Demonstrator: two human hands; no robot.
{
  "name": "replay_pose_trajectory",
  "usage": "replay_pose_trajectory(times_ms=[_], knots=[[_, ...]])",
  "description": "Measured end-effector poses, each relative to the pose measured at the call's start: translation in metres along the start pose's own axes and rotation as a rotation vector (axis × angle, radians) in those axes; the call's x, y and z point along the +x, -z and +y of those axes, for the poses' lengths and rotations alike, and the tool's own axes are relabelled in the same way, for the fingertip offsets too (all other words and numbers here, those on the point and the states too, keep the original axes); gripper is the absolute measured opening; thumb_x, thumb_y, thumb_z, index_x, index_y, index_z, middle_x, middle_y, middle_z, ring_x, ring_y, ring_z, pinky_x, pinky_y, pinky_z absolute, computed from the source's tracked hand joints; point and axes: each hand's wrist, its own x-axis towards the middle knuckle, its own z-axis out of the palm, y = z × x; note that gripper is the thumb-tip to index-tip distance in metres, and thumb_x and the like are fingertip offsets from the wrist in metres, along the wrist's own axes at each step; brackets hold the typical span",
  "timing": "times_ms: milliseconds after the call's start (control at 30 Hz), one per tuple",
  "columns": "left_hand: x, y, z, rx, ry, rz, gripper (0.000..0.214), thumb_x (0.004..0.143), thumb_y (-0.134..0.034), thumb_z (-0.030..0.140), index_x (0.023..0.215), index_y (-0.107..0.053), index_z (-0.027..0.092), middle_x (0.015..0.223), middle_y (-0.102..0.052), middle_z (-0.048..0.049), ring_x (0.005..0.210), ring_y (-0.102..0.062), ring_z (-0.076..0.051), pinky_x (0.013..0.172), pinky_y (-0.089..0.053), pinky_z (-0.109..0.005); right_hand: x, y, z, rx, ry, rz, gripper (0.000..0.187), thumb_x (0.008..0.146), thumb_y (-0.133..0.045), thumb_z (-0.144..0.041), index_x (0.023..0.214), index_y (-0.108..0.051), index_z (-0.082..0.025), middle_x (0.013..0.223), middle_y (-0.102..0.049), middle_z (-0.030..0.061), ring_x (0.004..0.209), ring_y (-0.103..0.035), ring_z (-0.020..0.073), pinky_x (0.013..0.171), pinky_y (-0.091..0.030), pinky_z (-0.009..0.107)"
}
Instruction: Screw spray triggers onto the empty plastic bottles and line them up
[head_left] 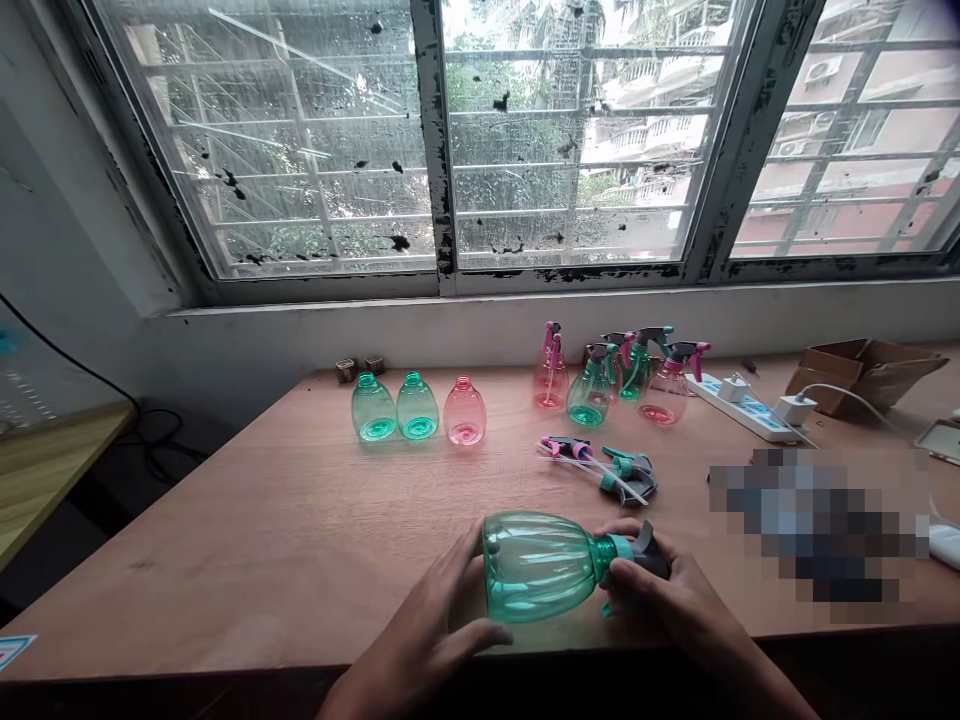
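While we hold the green bottle [538, 567] sideways, our right hand [679, 585] clamps fingers on its spray head [651, 553].
Left hand [429, 612]: fingers apart around its base, likely for steadying.

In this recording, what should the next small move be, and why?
Probably close the left hand around the base of the held green bottle to steady it, so the right hand can check the spray head is snug. The right hand grips the head, while the left hand's thumb and fingers are spread at the base; whether the head is fully tightened doesn't show.
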Motion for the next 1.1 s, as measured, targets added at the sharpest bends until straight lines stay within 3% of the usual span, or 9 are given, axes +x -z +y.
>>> replay_pose_trajectory(times_ms=[167,300,533,733,900,1100], knots=[[0.001,-0.002,-0.008,-0.096,-0.062,-0.02,0.092,0.091,-0.068,0.016,0.16,-0.013,0.043,0.168,-0.03,0.0017,0.15,-0.037,-0.026,0.124,-0.033,-0.046,0.0,0.001,0.001,0.0,0.0,0.002,0.051,0.073,-0.088,-0.042,0.109,-0.064,-0.015,0.067,-0.077,0.0029,0.055,-0.07,0.0193,0.054,-0.051,0.029],[-0.001,-0.001,-0.003,-0.084,-0.024,-0.03,0.104,0.085,-0.076,0.016,0.16,-0.009,0.045,0.168,-0.031,0.0023,0.151,-0.036,-0.028,0.124,-0.032,-0.046,0.0,0.001,0.002,0.0,-0.004,-0.002,0.051,0.073,-0.088,-0.042,0.108,-0.064,-0.015,0.067,-0.077,0.003,0.055,-0.07,0.019,0.054,-0.053,0.028],[-0.001,0.002,0.003,0.014,0.03,-0.005,0.09,0.088,-0.073,0.025,0.16,-0.02,0.038,0.169,-0.028,-0.0008,0.154,-0.029,-0.031,0.126,-0.025,-0.05,0.0,0.001,0.001,0.0,-0.008,-0.007,0.05,0.073,-0.088,-0.043,0.107,-0.064,-0.016,0.068,-0.078,0.0031,0.056,-0.071,0.0201,0.055,-0.054,0.03],[-0.002,0.0,0.002,-0.024,-0.019,-0.022,0.096,0.091,-0.069,0.024,0.161,-0.006,0.041,0.167,-0.033,-0.0017,0.15,-0.037,-0.03,0.122,-0.034,-0.049,0.0,0.001,0.001,-0.005,0.006,-0.006,0.05,0.073,-0.088,-0.043,0.107,-0.065,-0.015,0.066,-0.077,0.0021,0.054,-0.07,0.0194,0.054,-0.053,0.029],[-0.003,0.001,0.005,0.073,0.037,0.004,0.091,0.087,-0.075,0.028,0.16,-0.021,0.035,0.167,-0.033,-0.0037,0.153,-0.028,-0.032,0.126,-0.025,-0.051,-0.001,0.0,0.0,-0.026,-0.005,0.018,0.051,0.07,-0.089,-0.044,0.106,-0.066,-0.016,0.066,-0.077,0.0022,0.055,-0.071,0.0211,0.054,-0.054,0.03],[-0.002,-0.002,-0.008,0.025,-0.072,0.009,0.084,0.096,-0.064,0.031,0.16,-0.011,0.043,0.169,-0.026,0.0007,0.154,-0.029,-0.029,0.126,-0.026,-0.051,-0.002,-0.003,-0.003,-0.04,-0.012,0.029,0.052,0.069,-0.09,-0.046,0.105,-0.066,-0.017,0.064,-0.077,0.0014,0.054,-0.071,0.0213,0.054,-0.055,0.031]])
